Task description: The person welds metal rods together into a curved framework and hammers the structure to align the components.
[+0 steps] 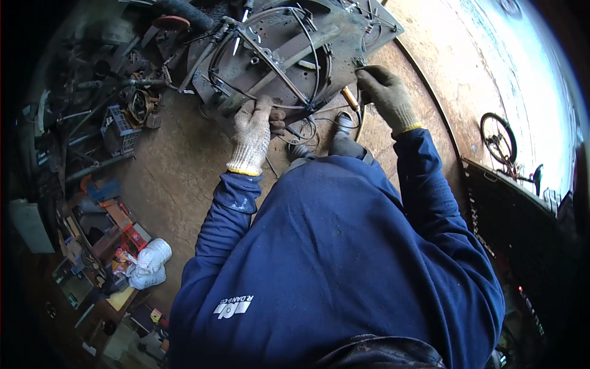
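A round frame of bent metal rods [279,67] rests on a dark, worn metal table [369,31]. My left hand [253,130], in a pale knitted glove with a yellow cuff, has its fingers closed round the frame's near rod. At the table's right corner, my right hand [388,97], in a dirtier glove, has its fingers drawn together; whatever is in them is too small to make out. Just beside it, a tool with an orange-brown end [350,98] hangs at the table edge on a cable. A flat metal bar [310,46] crosses the tabletop beneath the frame.
Scrap metal and a grey crate [120,132] crowd the left side. Lower left are tools and white bags [150,261]. Cables [310,132] loop near my feet [343,126]. A long hose or cable [424,80] crosses the floor on the right, with a bicycle [501,141] beyond.
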A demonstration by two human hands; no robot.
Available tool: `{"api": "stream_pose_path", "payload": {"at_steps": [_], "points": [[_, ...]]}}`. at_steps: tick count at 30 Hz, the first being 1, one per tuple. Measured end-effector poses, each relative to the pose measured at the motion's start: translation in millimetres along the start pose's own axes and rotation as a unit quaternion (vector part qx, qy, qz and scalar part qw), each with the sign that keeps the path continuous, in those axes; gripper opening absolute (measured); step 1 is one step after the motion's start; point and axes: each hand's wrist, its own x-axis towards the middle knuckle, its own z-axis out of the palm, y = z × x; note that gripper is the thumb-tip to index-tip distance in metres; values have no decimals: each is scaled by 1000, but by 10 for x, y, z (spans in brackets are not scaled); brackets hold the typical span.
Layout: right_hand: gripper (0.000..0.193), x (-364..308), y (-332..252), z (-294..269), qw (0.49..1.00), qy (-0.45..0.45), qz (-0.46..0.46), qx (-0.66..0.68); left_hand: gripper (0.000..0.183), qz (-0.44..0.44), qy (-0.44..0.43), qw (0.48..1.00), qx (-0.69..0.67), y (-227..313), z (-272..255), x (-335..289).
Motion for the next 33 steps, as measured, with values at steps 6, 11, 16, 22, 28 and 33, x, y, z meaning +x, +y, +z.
{"api": "stream_pose_path", "payload": {"at_steps": [6, 11, 16, 22, 28, 33], "points": [[32, 564, -316, -164, 997, -17, -71, 40, 32, -1, 49, 998, 29, 62, 55, -80], [43, 1536, -990, 115, 947, -135, -222, -189, 29, -13, 101, 995, 14, 55, 144, -177], [53, 2712, -1571, 987, 751, -205, -473, -412, 30, -9, 190, 980, 57, 78, 321, -326], [60, 3492, -1626, 1450, 562, -308, -454, -619, 31, 11, 312, 938, 152, 93, 526, -626], [48, 3670, -1495, 1663, 463, -297, -455, -700, 24, 36, 368, 918, 145, -42, 438, -799], [28, 4090, -1692, 1539, 561, -395, -594, -420, 27, 152, 388, 847, 330, 478, 410, -638]]}}
